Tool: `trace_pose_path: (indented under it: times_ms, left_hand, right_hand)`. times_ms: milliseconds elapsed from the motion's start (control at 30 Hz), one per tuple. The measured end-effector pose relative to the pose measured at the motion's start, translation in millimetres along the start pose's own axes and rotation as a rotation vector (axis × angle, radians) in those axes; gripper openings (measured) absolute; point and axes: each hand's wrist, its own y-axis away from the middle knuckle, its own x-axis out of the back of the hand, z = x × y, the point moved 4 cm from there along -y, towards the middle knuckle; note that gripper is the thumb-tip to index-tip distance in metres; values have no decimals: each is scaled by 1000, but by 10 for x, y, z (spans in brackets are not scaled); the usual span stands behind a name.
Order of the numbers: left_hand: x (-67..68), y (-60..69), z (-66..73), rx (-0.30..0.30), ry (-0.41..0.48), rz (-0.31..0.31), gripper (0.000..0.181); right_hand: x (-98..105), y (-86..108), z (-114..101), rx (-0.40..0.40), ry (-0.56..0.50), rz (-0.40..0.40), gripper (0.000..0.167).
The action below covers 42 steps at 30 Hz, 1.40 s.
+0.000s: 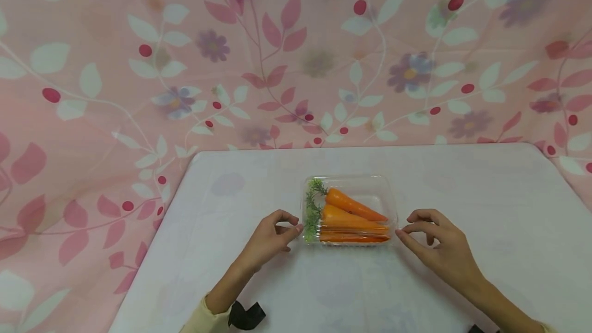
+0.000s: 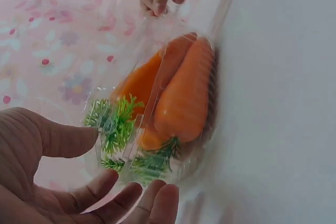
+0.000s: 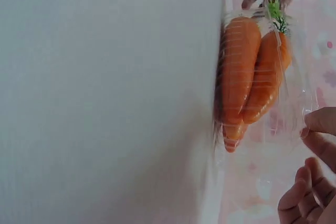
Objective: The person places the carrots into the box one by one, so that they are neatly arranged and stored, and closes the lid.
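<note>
A clear plastic clamshell container [image 1: 384, 194] sits on the white-covered table, holding orange carrots [image 1: 353, 215] with green feathery tops [image 1: 312, 215] toward its left side. At the container's left front corner is my left hand [image 1: 270, 238]; its thumb tip touches or nearly touches the edge, and the fingers are spread apart from the thumb in the left wrist view. My right hand [image 1: 444, 248] is at the right front corner, where its thumb and index fingertip pinch the plastic edge in the right wrist view. The right hand's other fingers curl loosely off the container.
The white tablecloth [image 1: 250, 189] spreads around the container. Behind the table hangs a pink floral curtain [image 1: 296, 66], which also runs down the left side. A black strap [image 1: 247, 316] is at the left wrist, beside a pale yellow sleeve [image 1: 205, 317].
</note>
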Motion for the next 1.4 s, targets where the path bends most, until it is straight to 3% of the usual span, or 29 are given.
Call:
trace_pose_path:
  times_ms: [167, 267, 367, 533, 700, 833, 1033, 1400]
  left_hand:
    - [-40, 14, -18, 78, 132, -52, 37]
    - [-55, 24, -19, 115, 178, -73, 37]
    - [-67, 26, -18, 139, 203, -95, 38]
    - [-103, 20, -55, 189, 233, -137, 42]
    - [-153, 34, -87, 254, 295, -179, 41]
    - [-169, 47, -84, 277, 322, -199, 42]
    - [-173, 68, -81, 289, 362, -227, 41]
    - [-205, 86, -94, 291, 402, -225, 30]
  right_hand:
    - [-6, 1, 20, -177, 49, -10, 23]
    - [-15, -11, 50, -322, 87, -105, 20]
    - [-24, -26, 84, -444, 85, -258, 28]
    - [-37, -48, 139, -600, -39, -492, 34]
    - [-52, -37, 200, -703, -219, -626, 36]
    - [-64, -24, 225, -751, -335, -690, 40]
    - [-96, -30, 238, -809, -396, -720, 41]
    - [-140, -66, 215, -782, -474, -728, 40]
